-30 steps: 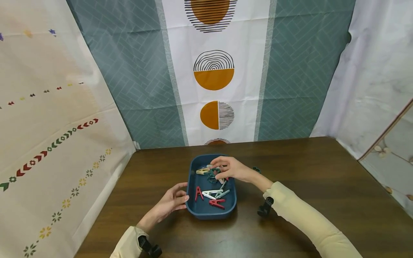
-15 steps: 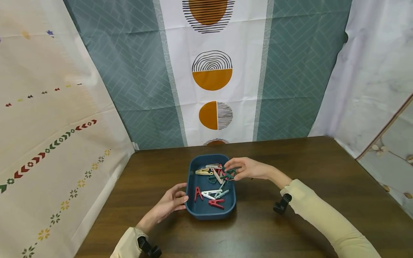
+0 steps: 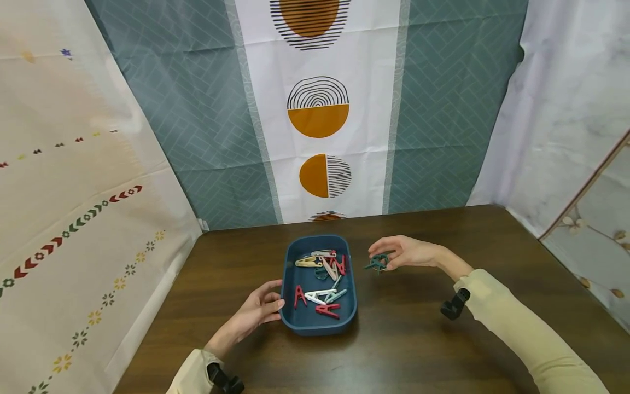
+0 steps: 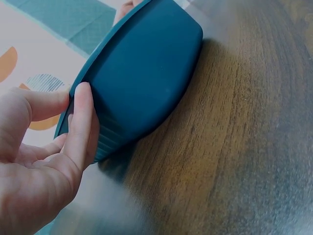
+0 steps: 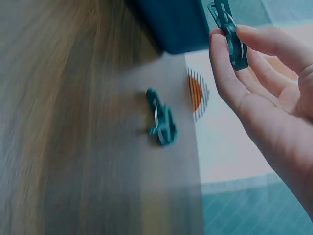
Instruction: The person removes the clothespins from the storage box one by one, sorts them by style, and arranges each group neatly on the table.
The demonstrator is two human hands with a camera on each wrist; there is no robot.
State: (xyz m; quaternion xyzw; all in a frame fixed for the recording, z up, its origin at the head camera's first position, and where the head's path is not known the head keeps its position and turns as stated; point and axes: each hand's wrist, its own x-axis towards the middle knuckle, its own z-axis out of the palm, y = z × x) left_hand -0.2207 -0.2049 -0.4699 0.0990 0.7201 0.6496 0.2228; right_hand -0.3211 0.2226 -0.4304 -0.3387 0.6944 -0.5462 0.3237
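Note:
A dark blue plastic bin (image 3: 319, 330) stands on the table with several clothespins inside, red, white, cream and pale green. My left hand (image 3: 258, 306) holds the bin's left side, and in the left wrist view its thumb and fingers pinch the rim. To the right of the bin, my right hand (image 3: 410, 251) pinches a dark green clip (image 5: 237, 46) between thumb and fingertips. A second dark green clip (image 5: 161, 117) lies on the table below that hand in the right wrist view.
The brown wooden table (image 3: 443, 328) reaches back to a teal and white patterned cloth (image 3: 443, 109). White cloths hang along the left and right sides. Inside the bin, a dark green clip (image 3: 321, 272) lies among the others near the middle.
My right hand has lifted a dark green clip from the bin and moved right, past its rim, over the table. My left hand keeps its hold on the bin.

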